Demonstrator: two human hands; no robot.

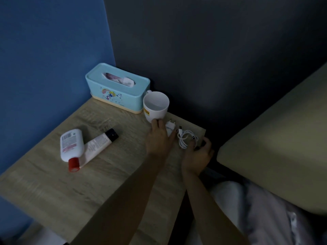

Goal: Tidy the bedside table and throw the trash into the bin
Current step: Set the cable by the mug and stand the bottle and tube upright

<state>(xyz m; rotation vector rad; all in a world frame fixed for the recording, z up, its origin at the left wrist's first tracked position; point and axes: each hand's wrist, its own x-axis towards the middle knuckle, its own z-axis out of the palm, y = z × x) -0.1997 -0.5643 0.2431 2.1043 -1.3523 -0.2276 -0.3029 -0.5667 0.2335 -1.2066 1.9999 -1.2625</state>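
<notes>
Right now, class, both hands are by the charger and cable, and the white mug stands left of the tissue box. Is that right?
Not quite. In the head view the white mug stands right of the tissue box, not left. Both hands, left and right, are indeed by the charger and cable.

Single head view, looking steeply down, close over bedside table (53, 188) corner, bed edge (274, 138) right.

A dim bedroom in a home. A small wood-grain bench (53, 183) stands in the corner where a blue wall (49, 50) meets a dark one, just beside a mattress (276, 131) at right. On it sit a tissue box (117, 88), a mug (155, 106), 2 lotion containers and a phone charger (170, 127).
</notes>
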